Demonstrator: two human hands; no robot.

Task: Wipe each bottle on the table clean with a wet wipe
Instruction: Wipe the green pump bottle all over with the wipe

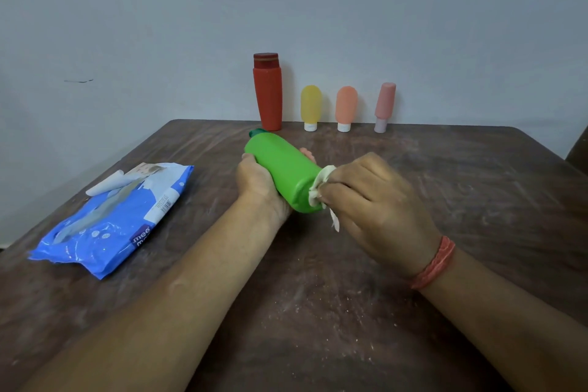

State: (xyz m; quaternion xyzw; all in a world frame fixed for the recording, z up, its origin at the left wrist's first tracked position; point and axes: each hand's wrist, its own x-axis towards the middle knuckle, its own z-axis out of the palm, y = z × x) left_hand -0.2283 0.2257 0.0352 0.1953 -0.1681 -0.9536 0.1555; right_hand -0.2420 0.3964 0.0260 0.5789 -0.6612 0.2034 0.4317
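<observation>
the green bottle [284,165] lies tilted on its side above the middle of the brown surface [318,312], its dark green cap pointing away toward the wall and its base toward the camera. the left hand [259,181] cradles it from below and from the left, fingers curled round its body, fingertips showing past its far side. the right hand [372,204] is clenched on a crumpled white wipe [319,189], pressing it against the base of the green bottle. beyond the green bottle, along the far edge by the wall, stand four more: a tall red bottle [268,92] just behind its cap, then to the right a yellow bottle [311,106], an orange bottle [346,107] and a pink bottle [384,105], these three standing on their pale caps. well to the left of the green bottle lies a blue wipes pack [114,216], its flap peeled open. a red band [434,262] circles the right wrist.
</observation>
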